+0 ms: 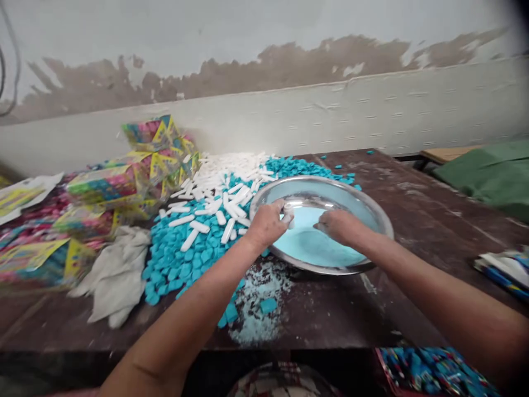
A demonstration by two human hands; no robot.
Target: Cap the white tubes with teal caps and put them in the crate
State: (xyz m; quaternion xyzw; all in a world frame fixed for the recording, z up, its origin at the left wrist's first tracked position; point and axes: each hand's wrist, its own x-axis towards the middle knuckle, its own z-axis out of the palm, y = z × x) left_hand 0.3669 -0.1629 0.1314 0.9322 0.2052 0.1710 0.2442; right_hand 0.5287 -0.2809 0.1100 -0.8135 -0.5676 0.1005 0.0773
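A wide metal bowl [382, 215] holding light blue powder [330, 251] stands on the dark table. My left hand [268, 221] is over the bowl's left rim, fingers curled. Something pale and blurred shows at its fingertips, too smeared to name. Inside the bowl, just above the powder, is my right hand [339, 226], closed, its fingertips pointing left; whatever it grips is hidden. The two hands are apart. Left of the bowl lies a heap of blue pieces [188, 264], with white oblong sticks [237, 207] scattered over it.
Clear-and-yellow packs [107, 184] of coloured pieces are stacked at the left, beside a crumpled pale cloth [122, 270]. Spilled powder [260, 309] dusts the dark table [330, 320] near its front edge. A red crate of blue wrapped items [433, 372] sits below, at the right.
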